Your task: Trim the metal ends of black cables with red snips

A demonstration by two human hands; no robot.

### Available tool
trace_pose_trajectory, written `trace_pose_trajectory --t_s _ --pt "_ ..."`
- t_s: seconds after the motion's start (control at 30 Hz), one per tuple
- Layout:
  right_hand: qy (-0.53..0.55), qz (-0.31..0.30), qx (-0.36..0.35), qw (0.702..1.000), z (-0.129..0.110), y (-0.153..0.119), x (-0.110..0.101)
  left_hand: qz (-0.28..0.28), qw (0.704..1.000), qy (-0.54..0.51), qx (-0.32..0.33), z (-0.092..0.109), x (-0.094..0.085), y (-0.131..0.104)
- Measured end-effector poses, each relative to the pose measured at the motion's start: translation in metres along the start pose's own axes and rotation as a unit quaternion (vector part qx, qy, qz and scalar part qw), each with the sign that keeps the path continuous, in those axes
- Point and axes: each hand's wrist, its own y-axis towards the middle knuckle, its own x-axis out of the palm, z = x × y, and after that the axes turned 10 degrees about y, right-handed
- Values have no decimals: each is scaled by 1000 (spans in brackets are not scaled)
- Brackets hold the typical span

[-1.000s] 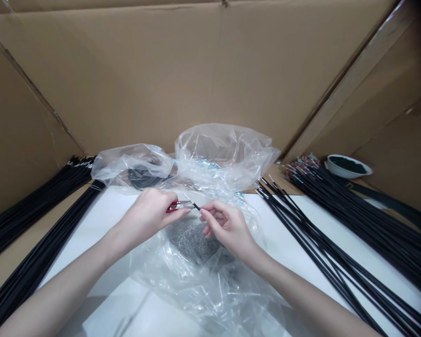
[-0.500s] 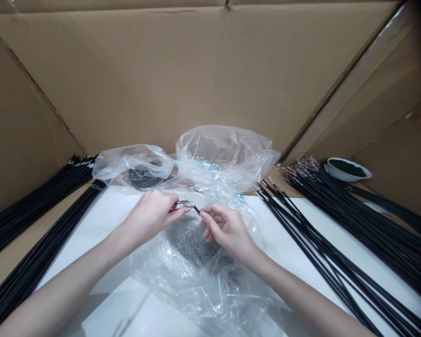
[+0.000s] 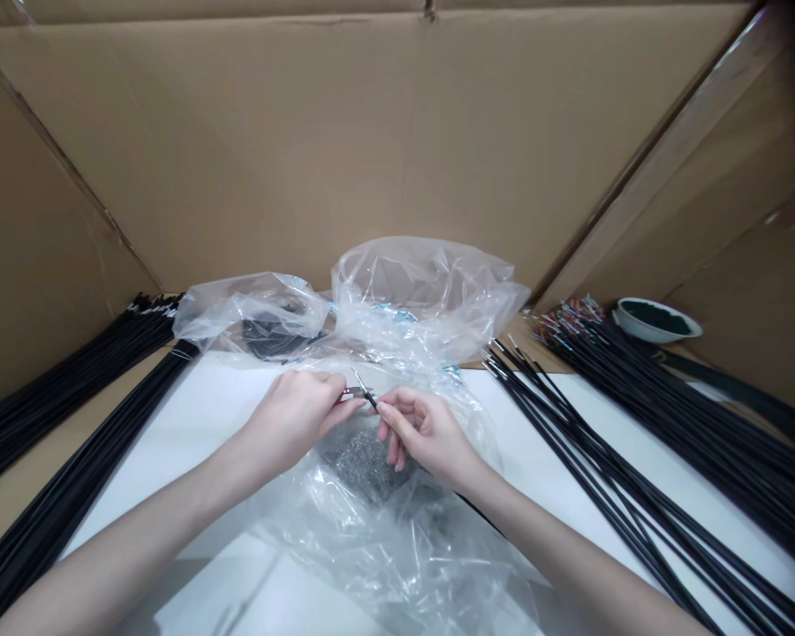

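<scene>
My left hand (image 3: 308, 402) is closed around a small pair of red-handled cutters (image 3: 358, 391), whose metal jaws point to the right. Between thumb and fingers, my right hand (image 3: 420, 428) pinches a black cable (image 3: 370, 400) near its end. A pale, stripped tip sticks up past the jaws, which lie at the cable close to my right fingertips. Whether the blades press on it, I cannot tell. Below both hands spreads a clear plastic bag (image 3: 397, 556) with a heap of fine grey scraps (image 3: 361, 464) in it.
Bundles of black cables lie on the left (image 3: 99, 450) and the right (image 3: 689, 424), with looser cables (image 3: 583, 450) beside the right bundle. A white bowl (image 3: 659, 331) of dark material stands far right. Cardboard walls (image 3: 371, 132) enclose the white table (image 3: 225, 397).
My left hand and the cutters have shifted slightly right, nearer my right fingertips. The cable's stripped end now crosses in front of the jaws. My right hand has barely moved.
</scene>
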Motion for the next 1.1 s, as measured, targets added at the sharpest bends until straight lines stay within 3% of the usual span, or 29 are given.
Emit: trace_pose_trajectory --t_s 0.37,0.57,0.93,1.1 --pt "6 6 -21 1000 -9 -2 -2 -13 1000 -22 -11 -17 -16 -2" --pt "-43 42 -53 997 -6 -4 -1 -19 1000 -20 -1 -13 -31 -9" --pt "-28 26 -31 999 -2 -7 6 -40 999 4 -19 2 -16 -5" --pt "-22 32 -25 999 -1 -7 8 -24 1000 -10 -16 3 -9 -2"
